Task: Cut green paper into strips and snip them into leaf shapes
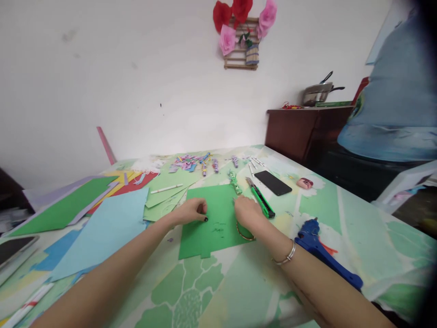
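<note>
A green sheet of paper lies on the table, with small cut marks and loose slivers on its lower middle. Over the left part of the sheet is my left hand, its fingers loosely curled, thumb apart and nothing visible between them. My right hand is closed over the sheet's right side; a tiny tip shows at its fingers, but what it holds is hidden. Below this hand hangs a gold-coloured ring, a bangle or a handle, I cannot tell which. Beside it lies a green-and-black utility knife.
A black phone, a blue glue gun and a small pink object lie to the right. Curled paper pieces and paper scraps lie behind. Coloured sheets cover the left. A person is at right.
</note>
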`<state>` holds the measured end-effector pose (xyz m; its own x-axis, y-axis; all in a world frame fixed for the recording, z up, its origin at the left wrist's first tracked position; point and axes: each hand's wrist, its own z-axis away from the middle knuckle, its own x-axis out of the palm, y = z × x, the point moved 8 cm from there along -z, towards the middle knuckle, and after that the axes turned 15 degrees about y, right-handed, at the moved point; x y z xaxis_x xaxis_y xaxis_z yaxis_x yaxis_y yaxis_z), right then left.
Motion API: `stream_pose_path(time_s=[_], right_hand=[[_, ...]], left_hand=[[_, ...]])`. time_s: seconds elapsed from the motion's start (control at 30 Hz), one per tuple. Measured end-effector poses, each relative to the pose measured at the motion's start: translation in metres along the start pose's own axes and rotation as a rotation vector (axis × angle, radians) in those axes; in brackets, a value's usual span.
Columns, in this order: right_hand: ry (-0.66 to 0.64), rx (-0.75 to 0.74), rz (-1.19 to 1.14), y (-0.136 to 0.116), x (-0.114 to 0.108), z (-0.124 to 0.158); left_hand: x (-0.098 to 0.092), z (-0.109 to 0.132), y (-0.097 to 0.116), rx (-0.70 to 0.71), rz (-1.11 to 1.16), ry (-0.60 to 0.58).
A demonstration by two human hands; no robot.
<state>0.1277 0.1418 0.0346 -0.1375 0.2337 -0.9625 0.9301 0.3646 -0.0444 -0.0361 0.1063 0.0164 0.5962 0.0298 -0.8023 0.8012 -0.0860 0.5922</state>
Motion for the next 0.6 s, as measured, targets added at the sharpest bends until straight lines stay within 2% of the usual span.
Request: stream_pose_path(time_s=[0.17, 0.27, 0.33, 0.43, 0.53, 0.6], right_hand=[[0.052, -0.004, 0.04, 0.01, -0.003, -0.006], [0.122, -0.055, 0.045, 0.003, -0.009, -0.003], [0.175, -0.093, 0.034, -0.006, -0.015, 0.0], [0.236, -0.163, -0.008, -0.018, -0.03, 0.006], [0.278, -0.206, -0.042, -0.019, -0.051, 0.016], [0.297, -0.227, -0.055, -0.013, -0.063, 0.029]], left_hand=[[-0.012, 0.011, 0.007, -0.035, 0.164, 0.056], [-0.034, 0.02, 0.01, -0.051, 0.248, 0.138], [-0.057, 0.028, 0.006, -0.072, 0.274, 0.211], [-0.105, 0.048, -0.013, -0.124, 0.265, 0.355], [-0.152, 0.078, -0.048, -0.222, 0.193, 0.48], [-0.171, 0.099, -0.075, -0.295, 0.152, 0.502]])
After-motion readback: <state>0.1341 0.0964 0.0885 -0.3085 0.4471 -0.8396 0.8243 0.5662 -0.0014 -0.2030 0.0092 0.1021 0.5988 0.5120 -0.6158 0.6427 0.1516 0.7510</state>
